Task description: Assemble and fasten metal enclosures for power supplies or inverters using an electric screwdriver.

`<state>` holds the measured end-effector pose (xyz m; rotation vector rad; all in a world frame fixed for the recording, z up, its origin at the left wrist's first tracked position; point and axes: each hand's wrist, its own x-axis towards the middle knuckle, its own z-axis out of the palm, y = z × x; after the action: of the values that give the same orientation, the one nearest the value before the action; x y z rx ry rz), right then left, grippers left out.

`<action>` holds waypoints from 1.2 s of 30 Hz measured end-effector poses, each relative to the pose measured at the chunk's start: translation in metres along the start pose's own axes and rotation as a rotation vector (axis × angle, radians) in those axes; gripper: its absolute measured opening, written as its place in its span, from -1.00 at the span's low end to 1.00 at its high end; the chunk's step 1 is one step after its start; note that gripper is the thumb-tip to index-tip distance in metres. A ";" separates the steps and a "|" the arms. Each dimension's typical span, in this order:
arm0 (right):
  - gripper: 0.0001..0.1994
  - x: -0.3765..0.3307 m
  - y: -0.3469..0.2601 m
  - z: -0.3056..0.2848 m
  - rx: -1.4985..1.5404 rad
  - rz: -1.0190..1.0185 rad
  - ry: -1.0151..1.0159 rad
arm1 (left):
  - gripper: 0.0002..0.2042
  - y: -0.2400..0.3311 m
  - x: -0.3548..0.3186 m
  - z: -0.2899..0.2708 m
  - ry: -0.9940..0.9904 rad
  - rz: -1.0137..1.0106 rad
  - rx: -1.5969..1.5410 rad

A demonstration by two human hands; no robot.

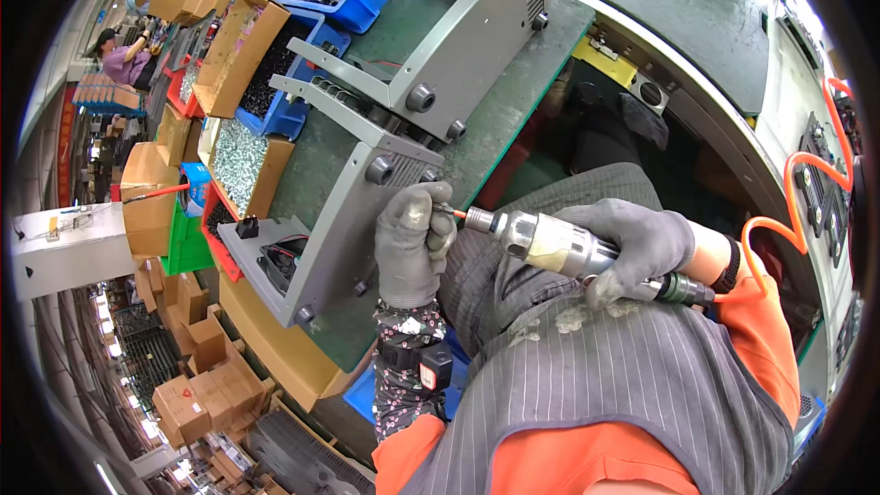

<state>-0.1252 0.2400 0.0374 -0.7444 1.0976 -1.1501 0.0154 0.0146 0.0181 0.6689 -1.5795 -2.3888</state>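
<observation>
Against the left hand [410, 243] lay a grey metal case [353, 211] on the green surface [500, 101]; this hand pinched the bit of a pneumatic screwdriver [559, 246]. Right hand [637, 247] was wrapped firmly around the screwdriver body.

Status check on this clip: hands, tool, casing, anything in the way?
Right hand grips the screwdriver. Left hand pinches at its bit, against the grey casing. Nothing in the way.
</observation>
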 end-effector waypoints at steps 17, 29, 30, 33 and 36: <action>-0.33 0.007 -0.031 0.015 -0.272 -0.124 0.231 | -0.68 0.080 -0.034 0.001 0.518 0.865 1.192; -0.37 0.021 -0.019 0.015 -0.232 -0.169 0.261 | -0.68 0.096 -0.006 -0.011 0.553 0.680 1.746; -0.37 0.020 -0.022 0.016 -0.233 -0.169 0.258 | -0.64 0.094 -0.003 -0.011 0.537 0.683 1.796; -0.38 0.019 -0.026 0.016 -0.139 -0.072 0.265 | -0.61 0.095 -0.001 -0.011 0.528 0.678 1.805; -0.37 0.022 -0.018 0.014 -0.187 -0.179 0.272 | -0.61 0.095 0.001 -0.011 0.527 0.686 1.826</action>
<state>-0.1169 0.2130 0.0518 -0.8620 1.4021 -1.3414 0.0118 -0.0333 0.1006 0.6104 -2.6014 0.1603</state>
